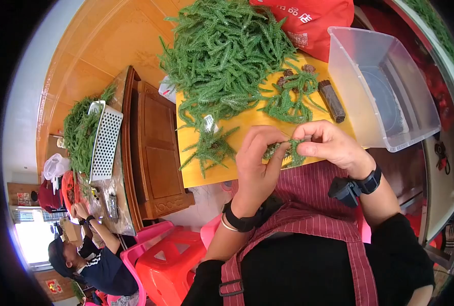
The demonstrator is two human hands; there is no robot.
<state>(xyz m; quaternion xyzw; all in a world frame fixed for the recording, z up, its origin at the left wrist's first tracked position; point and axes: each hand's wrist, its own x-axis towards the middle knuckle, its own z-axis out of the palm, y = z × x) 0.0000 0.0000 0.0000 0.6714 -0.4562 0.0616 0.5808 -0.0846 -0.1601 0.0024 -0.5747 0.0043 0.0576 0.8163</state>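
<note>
Just above the front edge of the yellow tabletop [194, 176], my left hand [257, 163] and my right hand [334, 145] meet, both closed on one green artificial pine sprig [296, 154]. Thumb and fingers pinch it from either side, and the fingers partly hide it. Beyond my hands lies a sprig cluster [288, 104] with brown pine cones [308, 68]. To its right is a bundle of thin dark brown stems [332, 101]. A star-shaped sprig [210, 148] rests left of my hands, below a large heap of green sprigs [227, 56].
A clear plastic bin [357, 92] stands at the right, with a red bag [316, 25] behind it. On the left are a wooden cabinet [158, 148], a white perforated basket [106, 143] with more sprigs, red stool [168, 260], and a person [107, 270] working at another table.
</note>
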